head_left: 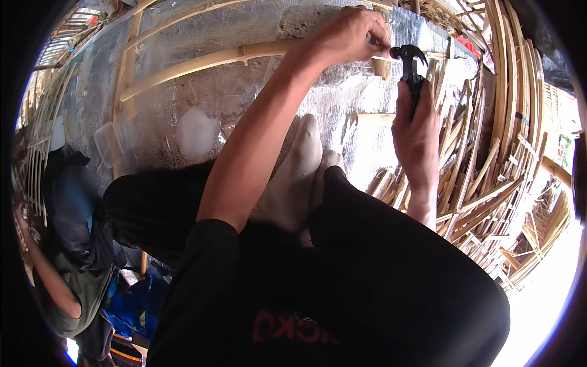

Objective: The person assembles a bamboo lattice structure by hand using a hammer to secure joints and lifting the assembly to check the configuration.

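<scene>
My right hand (416, 131) grips the handle of a small black claw hammer (408, 66), its head up and its claw toward the right. My left hand (358, 35) is closed, with fingertips pinched together right beside the hammer's striking face. Whatever sits in that pinch is too small to make out. A bamboo strip (202, 70) runs in from the left and passes behind my left wrist. It lies over a silvery foil sheet (361, 98). Beneath my left hand, a short wooden piece (382, 68) shows in part.
Many split bamboo strips (465, 153) are heaped at the right. My socked feet (299, 174) rest on the foil sheet. A clear plastic container (109, 145) and a whitish translucent thing (197, 131) stand left. Another person (79, 269) sits at the far left.
</scene>
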A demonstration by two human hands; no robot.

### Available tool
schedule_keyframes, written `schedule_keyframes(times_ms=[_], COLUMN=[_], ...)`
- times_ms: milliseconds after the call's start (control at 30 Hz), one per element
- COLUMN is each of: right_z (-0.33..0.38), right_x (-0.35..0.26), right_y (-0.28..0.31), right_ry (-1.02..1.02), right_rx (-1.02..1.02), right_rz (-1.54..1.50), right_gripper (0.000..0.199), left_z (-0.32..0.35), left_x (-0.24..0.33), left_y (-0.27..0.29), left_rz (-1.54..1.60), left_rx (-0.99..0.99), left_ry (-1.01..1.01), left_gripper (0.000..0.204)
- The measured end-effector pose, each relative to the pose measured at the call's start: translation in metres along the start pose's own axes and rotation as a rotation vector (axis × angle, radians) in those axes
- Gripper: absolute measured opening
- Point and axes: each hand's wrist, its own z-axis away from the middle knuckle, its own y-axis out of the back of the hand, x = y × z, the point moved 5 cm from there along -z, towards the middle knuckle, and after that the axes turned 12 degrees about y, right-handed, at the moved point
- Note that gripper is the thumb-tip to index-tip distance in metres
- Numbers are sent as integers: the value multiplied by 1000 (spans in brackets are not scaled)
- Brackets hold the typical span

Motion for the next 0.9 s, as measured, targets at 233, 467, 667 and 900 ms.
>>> schedule_keyframes(times_ms=[233,467,667,900], right_z=[-5,0,-6,-38], right_x=[2,-9,-1,40], right_y=[1,19,-9,-14], right_ry=[-58,-280,-14,-348], right_rx=[-72,-14,26,115], right_rz=[-33,-217,-236,-345], right_gripper=[22,20,28,33], left_z=[4,5,13,1], left_x=[10,16,21,29], left_y=[-5,-1,13,-1], left_rz=[-73,-6,-27,29], left_rx=[36,-31,51,-2], left_ry=[76,29,140,102], left_gripper=[20,11,18,11])
